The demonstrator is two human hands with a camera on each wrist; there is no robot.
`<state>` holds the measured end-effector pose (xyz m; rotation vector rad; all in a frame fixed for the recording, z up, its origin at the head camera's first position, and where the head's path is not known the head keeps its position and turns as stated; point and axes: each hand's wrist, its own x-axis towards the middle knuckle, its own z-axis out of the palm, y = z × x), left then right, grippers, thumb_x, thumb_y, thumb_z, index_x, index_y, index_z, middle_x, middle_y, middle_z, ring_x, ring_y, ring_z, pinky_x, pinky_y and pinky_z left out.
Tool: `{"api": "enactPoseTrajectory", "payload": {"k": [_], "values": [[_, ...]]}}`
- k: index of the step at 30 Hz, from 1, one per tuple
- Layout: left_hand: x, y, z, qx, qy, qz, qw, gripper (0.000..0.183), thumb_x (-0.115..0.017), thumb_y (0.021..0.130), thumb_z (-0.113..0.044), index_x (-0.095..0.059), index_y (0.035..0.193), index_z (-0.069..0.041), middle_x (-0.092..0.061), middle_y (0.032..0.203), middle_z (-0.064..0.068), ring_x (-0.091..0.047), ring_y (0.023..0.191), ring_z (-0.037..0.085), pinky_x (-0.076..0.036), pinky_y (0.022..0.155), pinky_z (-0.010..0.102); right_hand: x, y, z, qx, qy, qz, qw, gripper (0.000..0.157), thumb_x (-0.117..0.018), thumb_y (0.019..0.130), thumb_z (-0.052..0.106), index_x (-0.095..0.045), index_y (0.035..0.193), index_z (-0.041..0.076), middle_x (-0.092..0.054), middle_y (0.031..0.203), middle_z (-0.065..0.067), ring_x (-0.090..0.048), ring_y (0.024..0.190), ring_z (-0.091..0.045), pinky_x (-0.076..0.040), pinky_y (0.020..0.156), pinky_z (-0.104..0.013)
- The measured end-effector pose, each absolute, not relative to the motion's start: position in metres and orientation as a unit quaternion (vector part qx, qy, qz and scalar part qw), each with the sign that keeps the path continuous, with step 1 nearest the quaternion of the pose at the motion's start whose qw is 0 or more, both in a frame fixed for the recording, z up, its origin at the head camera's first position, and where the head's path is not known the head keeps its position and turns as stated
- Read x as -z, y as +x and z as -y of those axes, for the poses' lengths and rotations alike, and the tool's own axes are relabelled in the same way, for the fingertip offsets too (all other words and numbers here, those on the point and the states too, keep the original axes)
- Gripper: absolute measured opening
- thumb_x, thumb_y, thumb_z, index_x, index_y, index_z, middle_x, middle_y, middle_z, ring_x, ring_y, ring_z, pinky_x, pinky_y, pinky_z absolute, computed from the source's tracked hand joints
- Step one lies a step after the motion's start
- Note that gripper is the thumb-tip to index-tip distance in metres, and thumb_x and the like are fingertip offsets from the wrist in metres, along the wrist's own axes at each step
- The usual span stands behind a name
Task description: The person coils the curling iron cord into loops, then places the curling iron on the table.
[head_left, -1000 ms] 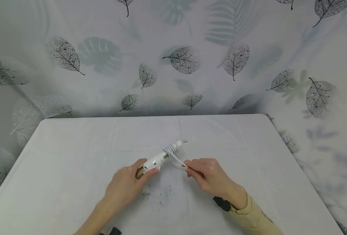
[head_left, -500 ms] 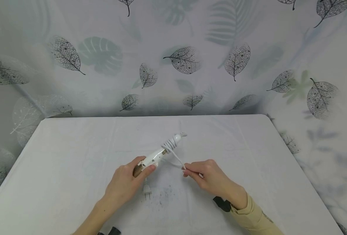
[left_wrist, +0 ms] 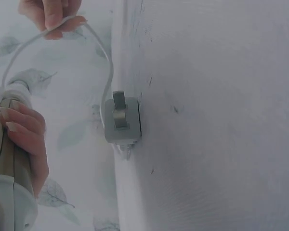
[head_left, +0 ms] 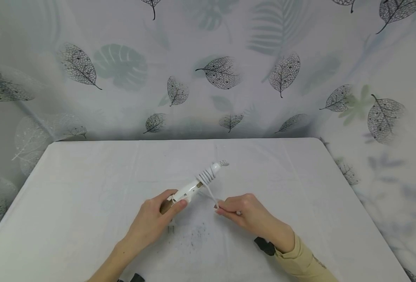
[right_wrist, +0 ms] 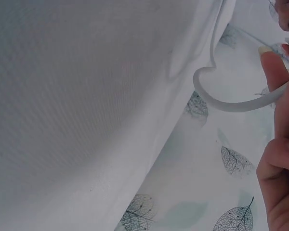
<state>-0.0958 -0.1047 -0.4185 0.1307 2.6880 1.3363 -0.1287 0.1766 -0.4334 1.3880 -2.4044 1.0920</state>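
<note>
Glossy plastic is shown on a handheld appliance (head_left: 188, 191), wrapped in a smooth, matt cord (head_left: 207, 176). Shiny metal prongs (left_wrist: 119, 100) are set in a matt plastic plug (left_wrist: 129, 133); creased, finely textured cloth (head_left: 88, 192) is spread beneath, and a sleeve (head_left: 301, 260) is cut from matt fabric.

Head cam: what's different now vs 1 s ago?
The right hand shifted slightly left and toward the person, with the pinched cord. The white appliance's cord-wrapped end moved slightly away. Nothing grabbed or released: the left hand still grips the appliance.
</note>
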Motion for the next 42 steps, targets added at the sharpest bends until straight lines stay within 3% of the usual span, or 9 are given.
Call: {"api": "enactPoseTrajectory", "payload": {"k": [10,18,28,35,42], "values": [[0.416,-0.093,0.104,-0.472,0.06,-0.875,0.084,0.039,-0.064,0.095,-0.049,-0.066,0.124,-0.025,-0.064,0.077,0.0,-0.055,0.065,0.011,-0.044,0.059,0.026,0.433,-0.127,-0.176,-0.365,0.471,0.799,0.077,0.02,-0.077,0.084,0.001,-0.077,0.104,0.0,-0.074,0.084,0.002,-0.052,0.063,0.006,-0.041,0.057,-0.007],[0.415,-0.092,0.105,-0.486,0.09,-0.865,0.086,0.037,-0.062,0.097,-0.045,-0.065,0.125,-0.021,-0.064,0.073,0.003,-0.055,0.06,0.009,-0.043,0.055,0.025,0.439,-0.128,-0.175,-0.344,0.455,0.816,0.092,0.019,-0.076,0.085,0.0,-0.076,0.103,0.002,-0.066,0.082,0.003,-0.046,0.064,0.003,-0.038,0.058,-0.007],[0.416,-0.092,0.105,-0.505,0.127,-0.849,0.088,0.027,-0.063,0.097,-0.043,-0.067,0.119,-0.027,-0.06,0.067,-0.002,-0.053,0.057,0.007,-0.042,0.053,0.024,0.443,-0.13,-0.176,-0.301,0.46,0.828,0.114,0.024,-0.076,0.084,-0.001,-0.076,0.108,0.004,-0.072,0.1,-0.002,-0.068,0.089,-0.01,-0.053,0.076,-0.018],[0.419,-0.092,0.103,-0.495,0.16,-0.849,0.096,0.029,-0.063,0.098,-0.04,-0.067,0.12,-0.023,-0.059,0.071,-0.009,-0.053,0.063,0.005,-0.044,0.057,0.023,0.445,-0.131,-0.175,-0.276,0.444,0.842,0.136,0.016,-0.08,0.083,0.007,-0.078,0.098,0.008,-0.072,0.097,-0.001,-0.068,0.086,-0.01,-0.055,0.073,-0.023],[0.421,-0.089,0.102,-0.492,0.188,-0.842,0.118,0.027,-0.063,0.097,-0.04,-0.068,0.12,-0.027,-0.054,0.067,-0.013,-0.045,0.059,0.001,-0.039,0.054,0.021,0.446,-0.129,-0.176,-0.246,0.42,0.862,0.141,0.01,-0.082,0.079,0.004,-0.078,0.088,0.007,-0.072,0.086,-0.003,-0.063,0.075,-0.008,-0.052,0.066,-0.024]]}}
